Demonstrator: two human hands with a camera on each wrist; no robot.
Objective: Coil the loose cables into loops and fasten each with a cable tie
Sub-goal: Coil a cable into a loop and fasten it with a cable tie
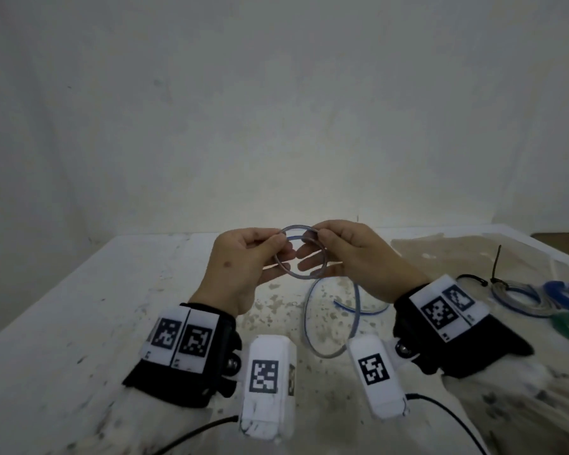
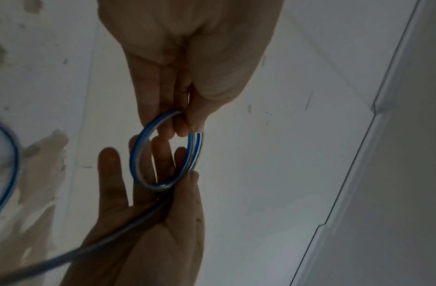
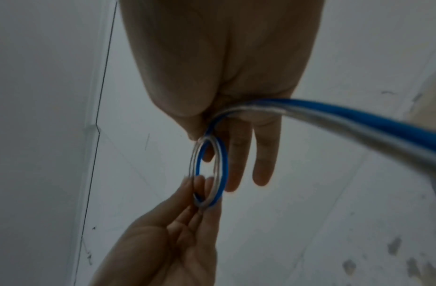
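Head view, item one: blue-and-clear cable (image 1: 301, 254), partly wound into a small coil of about two turns, held in the air above the table (image 1: 112, 307) between both hands. Loose remainder of the cable drops from the coil's near side and lies in a wide open curve on the table, nearer the person than the coil.

Item two: left hand (image 1: 240, 267), at the coil's left edge. Thumb and forefinger pinch the turns together at the upper left; the other fingers extend under the coil.

Item three: right hand (image 1: 352, 251), at the coil's right edge. Thumb and forefinger pinch the upper right of the coil; remaining fingers are straight and pass behind it. In the right wrist view the cable (image 3: 209, 174) runs out from under the thumb and sweeps off to the right, blurred.

Item four: finished coils (image 1: 539, 300), right of the held coil, resting on the table: grey-blue, blue and green rings lying side by side and partly overlapping. A black cable tie (image 1: 496, 266) stands up from the grey-blue one.

Item five: table, white, stained and speckled, set against a pale wall (image 1: 276, 93) beyond the coil.
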